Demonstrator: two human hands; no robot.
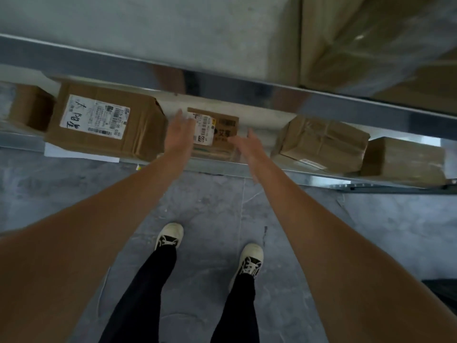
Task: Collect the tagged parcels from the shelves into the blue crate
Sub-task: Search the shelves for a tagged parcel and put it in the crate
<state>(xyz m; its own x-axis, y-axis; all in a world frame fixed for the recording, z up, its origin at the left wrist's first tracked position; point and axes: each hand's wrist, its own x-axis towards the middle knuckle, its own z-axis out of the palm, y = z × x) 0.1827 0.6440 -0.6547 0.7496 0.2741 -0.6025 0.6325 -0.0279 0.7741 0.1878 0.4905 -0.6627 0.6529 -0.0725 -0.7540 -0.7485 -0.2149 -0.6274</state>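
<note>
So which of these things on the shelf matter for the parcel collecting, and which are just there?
Job: small labelled parcel, left hand, right hand, both open, reaching for it.

Just there: big labelled box, taped box, shelf rail. Blue crate not in view.

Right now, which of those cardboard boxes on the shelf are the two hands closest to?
The small parcel in the middle, bearing a white label, between the left hand and right hand. The big handwritten-label box and the taped box sit off to either side.

Bare forearms, no sleeves; black trousers (146,293) w/ cream canvas sneakers (170,235), black laces.
</note>
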